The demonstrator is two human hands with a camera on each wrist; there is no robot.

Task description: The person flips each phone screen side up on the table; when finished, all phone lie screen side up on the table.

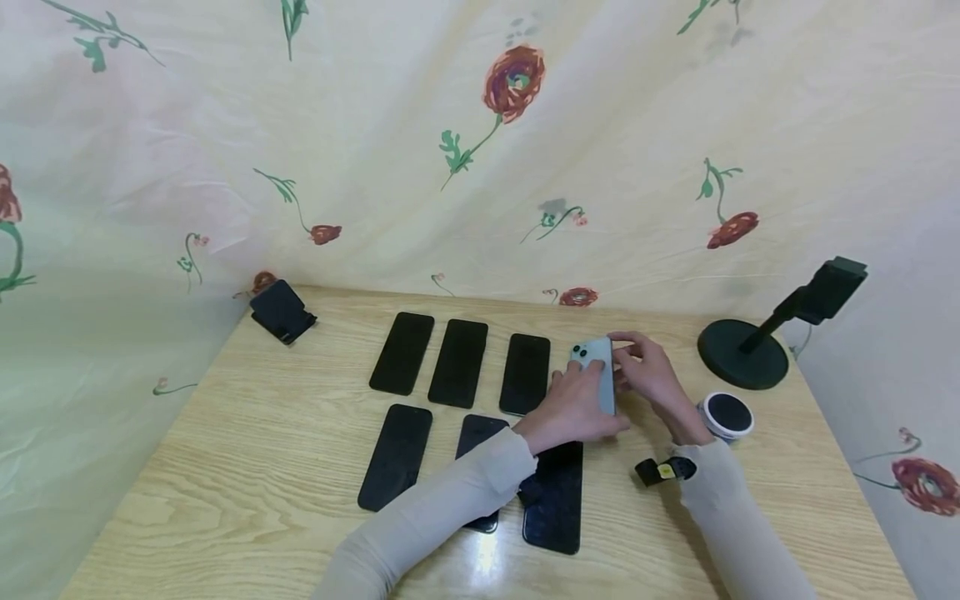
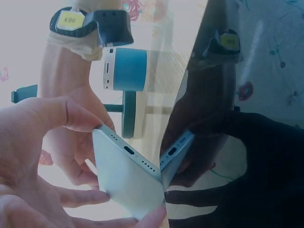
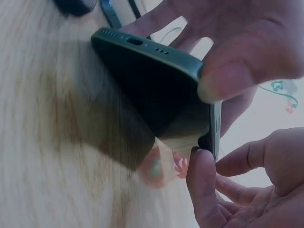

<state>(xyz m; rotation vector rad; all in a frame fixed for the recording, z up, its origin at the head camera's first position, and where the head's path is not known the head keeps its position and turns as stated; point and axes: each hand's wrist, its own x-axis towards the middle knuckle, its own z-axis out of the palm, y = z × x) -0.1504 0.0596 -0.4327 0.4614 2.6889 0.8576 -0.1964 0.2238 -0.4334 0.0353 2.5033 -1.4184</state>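
Note:
A light blue phone [image 1: 607, 385] stands tilted up on a long edge over the wooden table, camera side toward the head view. My left hand [image 1: 573, 404] grips it, thumb at its charging-port end and fingers spread across its back [image 2: 123, 175]. At the far end, my right hand [image 3: 251, 185] pinches the right edge between thumb and fingers. The dark screen [image 3: 147, 80] faces the right wrist camera. Left of the hands, a black phone [image 1: 525, 367] lies flat, close to my left fingers. Another black phone [image 1: 552, 508] lies below my left wrist, partly covered by it.
More dark phones lie screen up, including one at the back [image 1: 402, 352] and one partly under my left sleeve [image 1: 480, 433]. On the right stand a black holder with a round base [image 1: 738, 362] and a small round speaker [image 1: 729, 414]. A black folded stand [image 1: 281, 308] sits back left.

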